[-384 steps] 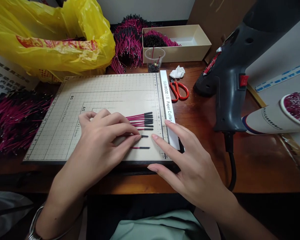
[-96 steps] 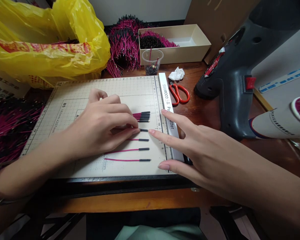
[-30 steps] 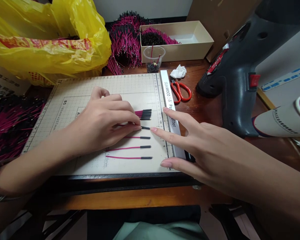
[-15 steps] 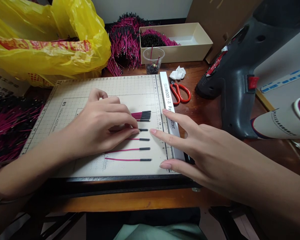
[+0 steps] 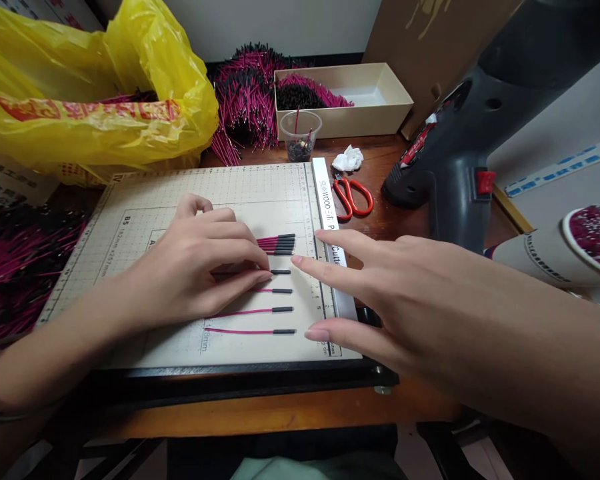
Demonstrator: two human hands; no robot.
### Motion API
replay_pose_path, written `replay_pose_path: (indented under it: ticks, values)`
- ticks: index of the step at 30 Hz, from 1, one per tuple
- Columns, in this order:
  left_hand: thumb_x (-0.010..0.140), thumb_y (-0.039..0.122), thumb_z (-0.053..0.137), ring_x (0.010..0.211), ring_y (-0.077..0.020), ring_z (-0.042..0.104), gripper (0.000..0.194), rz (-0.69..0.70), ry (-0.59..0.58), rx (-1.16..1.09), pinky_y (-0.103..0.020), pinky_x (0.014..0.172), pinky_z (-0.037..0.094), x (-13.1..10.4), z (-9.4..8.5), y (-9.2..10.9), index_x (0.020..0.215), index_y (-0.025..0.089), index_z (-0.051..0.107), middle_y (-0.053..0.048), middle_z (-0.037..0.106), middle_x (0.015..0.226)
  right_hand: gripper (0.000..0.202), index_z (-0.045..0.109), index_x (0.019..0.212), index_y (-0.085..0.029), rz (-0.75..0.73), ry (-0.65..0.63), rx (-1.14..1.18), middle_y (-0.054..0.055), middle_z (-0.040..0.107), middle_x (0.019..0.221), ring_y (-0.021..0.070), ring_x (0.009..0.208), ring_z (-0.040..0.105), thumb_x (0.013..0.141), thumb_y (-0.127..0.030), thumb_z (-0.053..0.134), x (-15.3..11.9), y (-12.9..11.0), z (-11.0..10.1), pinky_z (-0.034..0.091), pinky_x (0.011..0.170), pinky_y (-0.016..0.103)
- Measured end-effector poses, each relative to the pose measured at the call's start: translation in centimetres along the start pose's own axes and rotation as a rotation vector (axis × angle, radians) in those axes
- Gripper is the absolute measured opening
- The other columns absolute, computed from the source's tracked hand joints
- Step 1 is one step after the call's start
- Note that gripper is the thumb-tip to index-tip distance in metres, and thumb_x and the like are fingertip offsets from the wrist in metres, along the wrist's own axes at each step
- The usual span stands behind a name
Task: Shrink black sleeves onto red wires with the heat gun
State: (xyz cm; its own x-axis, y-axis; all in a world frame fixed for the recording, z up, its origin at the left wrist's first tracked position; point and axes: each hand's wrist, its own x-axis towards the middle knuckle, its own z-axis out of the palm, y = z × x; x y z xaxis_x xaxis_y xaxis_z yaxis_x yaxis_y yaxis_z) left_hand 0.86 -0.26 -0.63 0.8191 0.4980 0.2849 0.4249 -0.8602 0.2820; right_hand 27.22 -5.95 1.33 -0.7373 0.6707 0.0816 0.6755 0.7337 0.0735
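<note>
My left hand rests on the cream cutting board, thumb and forefinger pinched on a wire with a black sleeve. Just beyond that wire lies a row of several black-sleeved pink wires, side by side. Nearer the front edge, three single pink wires with black ends lie apart, the front one fully in sight. My right hand hovers over the board's right side, fingers spread and holding nothing. Its forefinger and middle fingertips are near the white ruler strip and the sleeve tips.
Behind stand a yellow bag, a wire heap, a cream box and a clear cup. Red-handled scissors and crumpled tissue lie beside the ruler. A heat gun and wire-filled paper cup stand right.
The view has shifted, so the board and objects sit slightly lower and further left. Both hands keep nearly the same pose over the board; the left pinch still holds the wire.
</note>
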Motion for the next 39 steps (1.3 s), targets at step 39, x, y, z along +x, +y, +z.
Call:
replay_pose_path:
  ticks: [39]
  values:
    - [0.1, 0.035, 0.059, 0.071, -0.0161, 0.059, 0.016, -0.052, 0.015, 0.01, -0.04, 0.079, 0.03, -0.3, 0.5, -0.1, 0.089, 0.028, 0.07, 0.004, 0.076, 0.081, 0.056, 0.06, 0.143, -0.029, -0.012, 0.057, 0.067, 0.017, 0.058, 0.144, 0.0196, 0.08, 0.07, 0.104, -0.056, 0.032, -0.8, -0.1, 1.7, 0.059, 0.065, 0.038]
